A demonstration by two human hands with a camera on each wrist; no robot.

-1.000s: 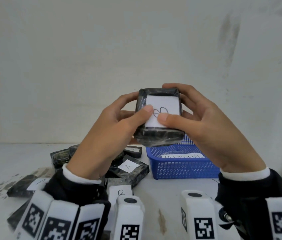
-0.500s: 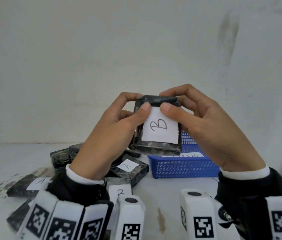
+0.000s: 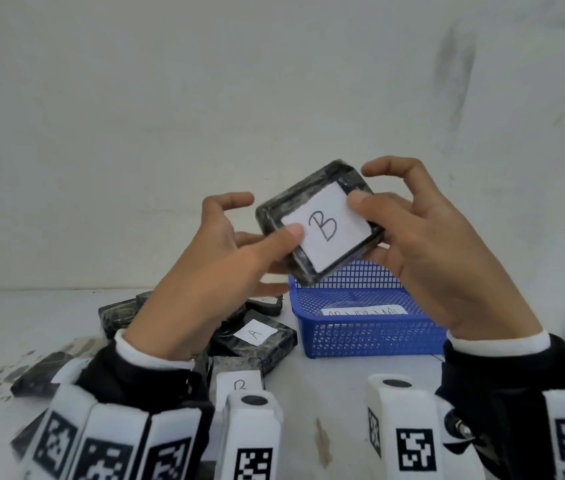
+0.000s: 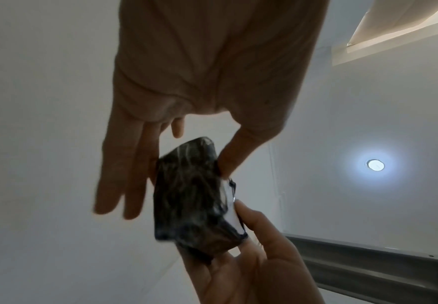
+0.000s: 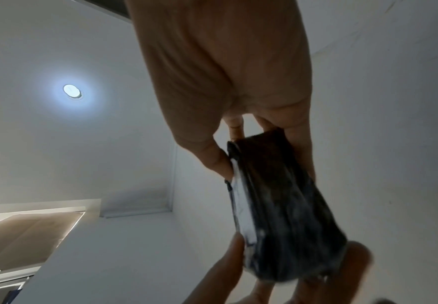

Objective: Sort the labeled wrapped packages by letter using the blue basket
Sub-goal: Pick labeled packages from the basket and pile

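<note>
Both hands hold up one black wrapped package (image 3: pixel 322 226) with a white label reading "B", tilted clockwise above the blue basket (image 3: pixel 371 337). My left hand (image 3: pixel 267 220) pinches its lower left corner, thumb on the label and fingers behind. My right hand (image 3: pixel 365 183) pinches the upper right corner with its thumb on the label's edge and its index finger curled above. The left wrist view shows the package (image 4: pixel 194 201) edge-on between thumb and straight fingers. In the right wrist view the package (image 5: pixel 285 216) hangs from the right thumb and fingers.
Several more wrapped packages lie on the white table left of the basket, one labelled "A" (image 3: pixel 255 332) and one labelled "B" (image 3: pixel 237 386). A labelled item lies inside the basket. A white wall stands close behind the table.
The package was turned in both hands: its label first lay sideways, then came upright, and now tilts clockwise facing me. My left index finger has lifted off the top edge.
</note>
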